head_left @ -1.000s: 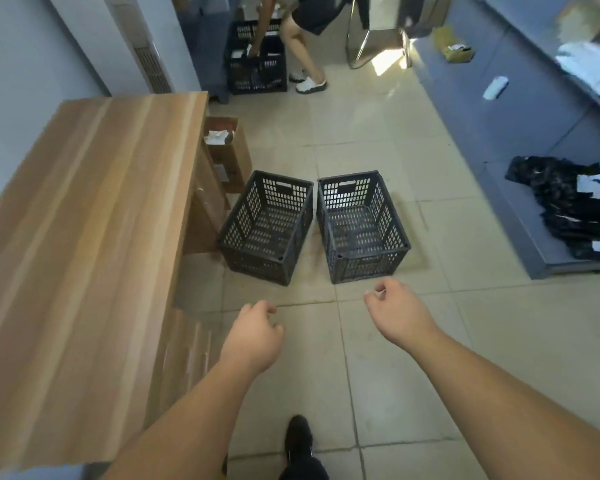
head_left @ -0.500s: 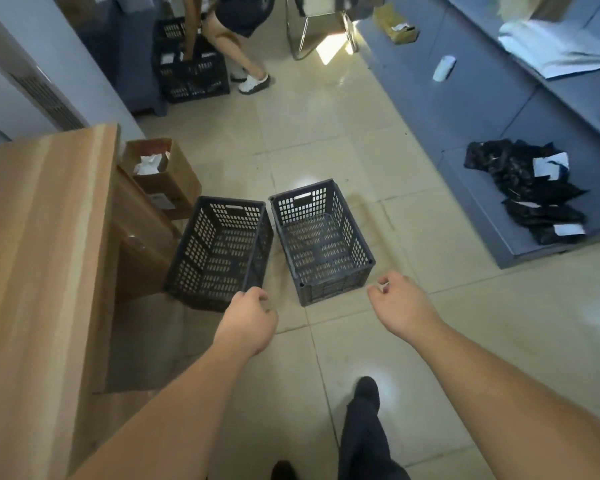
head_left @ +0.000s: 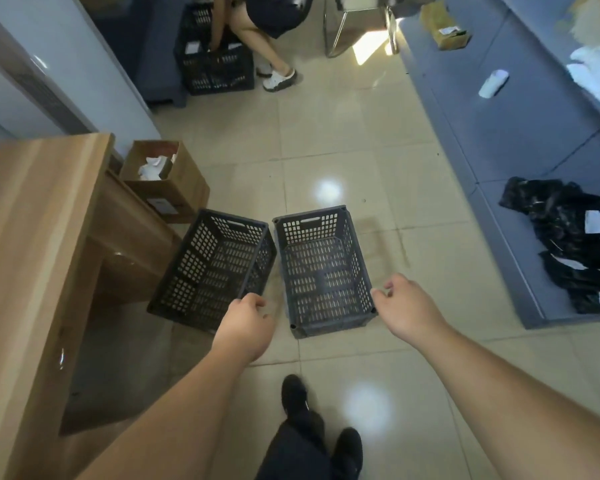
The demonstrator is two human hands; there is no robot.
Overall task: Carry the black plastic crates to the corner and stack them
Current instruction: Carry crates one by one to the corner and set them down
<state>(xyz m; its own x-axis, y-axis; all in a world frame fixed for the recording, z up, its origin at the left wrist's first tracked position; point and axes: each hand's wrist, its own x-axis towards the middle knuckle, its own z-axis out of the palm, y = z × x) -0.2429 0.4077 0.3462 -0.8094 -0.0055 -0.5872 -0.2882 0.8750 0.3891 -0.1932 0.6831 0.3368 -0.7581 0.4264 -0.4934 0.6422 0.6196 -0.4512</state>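
Wooden desk (head_left: 39,237) far left, cardboard box (head_left: 167,181) beside it. Left crate (head_left: 212,268) and right crate (head_left: 323,268) side by side on tiled floor (head_left: 361,140), both empty. Left hand (head_left: 245,323) loosely curled at left crate's near corner, possibly touching; right hand (head_left: 407,308) half-open by right crate's corner, nothing gripped.
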